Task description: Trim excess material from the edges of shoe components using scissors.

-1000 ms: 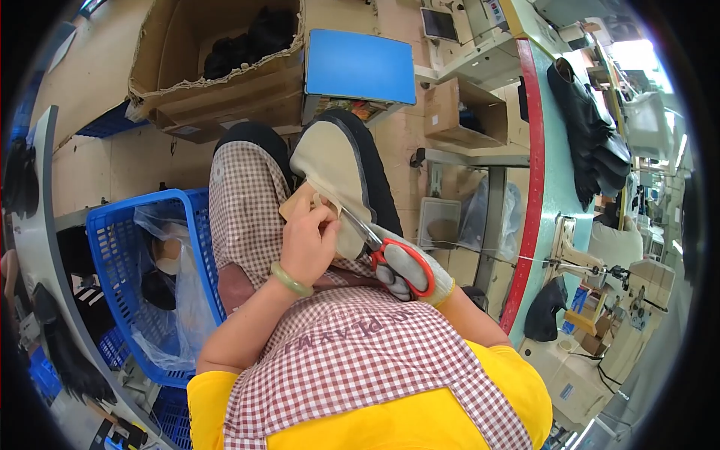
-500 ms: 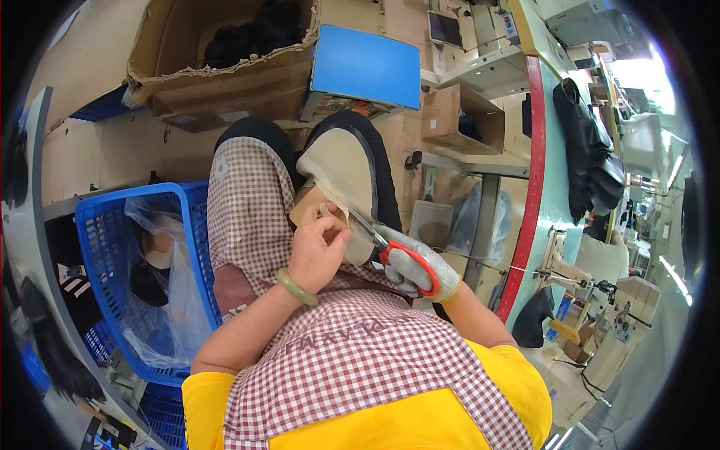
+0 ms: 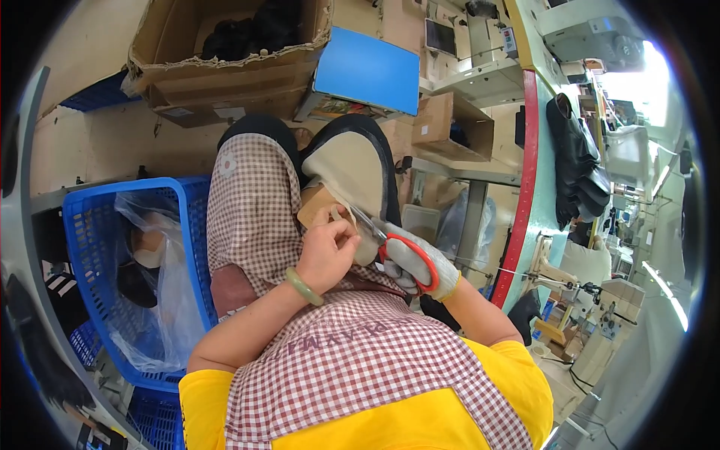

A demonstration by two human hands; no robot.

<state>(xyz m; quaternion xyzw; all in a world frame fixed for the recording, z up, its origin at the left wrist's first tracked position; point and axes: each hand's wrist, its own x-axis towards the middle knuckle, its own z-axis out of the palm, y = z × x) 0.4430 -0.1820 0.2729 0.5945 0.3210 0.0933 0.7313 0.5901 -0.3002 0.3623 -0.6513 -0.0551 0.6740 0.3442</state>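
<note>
My left hand (image 3: 327,253), bare, is closed in a pinch on a thin beige strip (image 3: 351,214) at the edge of a tan piece (image 3: 313,208). That piece rests over my lap, and I cannot make out its exact kind. In my right hand (image 3: 411,264), which wears a grey glove, is a pair of scissors with red handles (image 3: 432,271). Its metal blades point up and left beside the strip, close to my left fingertips. A larger cream pad (image 3: 346,160) covers my right thigh just beyond, partly under the blades. Where the blades meet the material is too small to tell.
A blue basket (image 3: 73,225) with clear plastic and shoe parts stands at my left. Ahead are a torn cardboard box (image 3: 225,82) holding dark items and a blue-topped stool (image 3: 367,69). To the right, black boot pieces (image 3: 574,161) lie on a red-edged green bench (image 3: 514,225).
My left hand has shifted slightly to the right, nearer the scissors, still pinching the strip. My right hand stays in nearly the same place with the scissors. The surroundings have shifted a little with my head.
</note>
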